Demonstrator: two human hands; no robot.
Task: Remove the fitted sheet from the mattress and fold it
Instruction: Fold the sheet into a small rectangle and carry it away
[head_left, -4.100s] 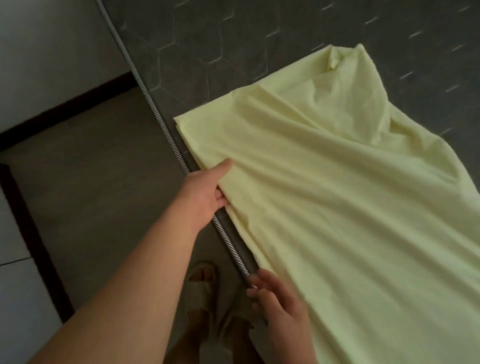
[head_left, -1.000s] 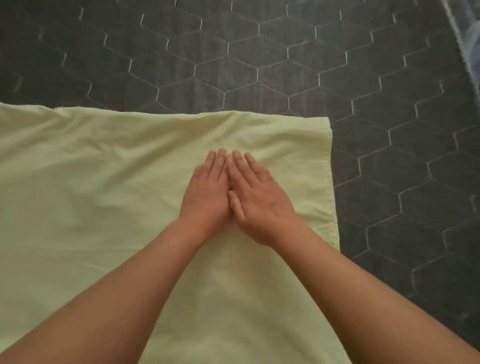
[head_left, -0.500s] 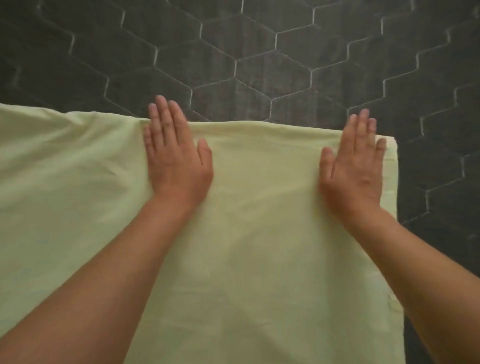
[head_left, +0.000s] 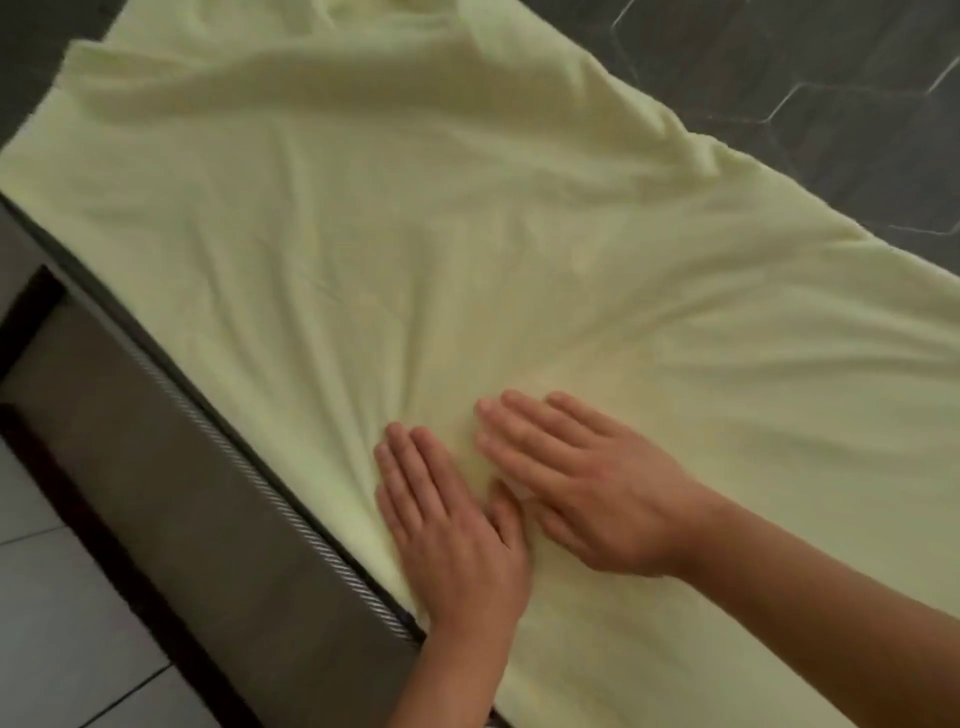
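— Where's the sheet now?

— The pale yellow fitted sheet lies spread flat over the dark mattress, the one with the hexagon quilting. It covers most of what I can see, and its near long edge runs right along the mattress's side, where the striped piping shows. The far edge is rumpled, and bare mattress shows beyond it at the upper right.

— And the hands?

— Both are down on the cloth, palms flat, side by side near the piped edge. The left hand sits closest to that edge, fingers straight and held together, pointing away from the person. The right hand lies just beside it, angled toward the left, fingers straight and a little apart. The two thumbs look to be touching or nearly so.

— Gripping anything?

— No, neither one. They press on the sheet, nothing pinched. Soft creases fan out across the fabric from where the fingertips rest.

— What's beside the bed?

— The brown bed side panel below the piping, then pale floor tiles at the lower left.
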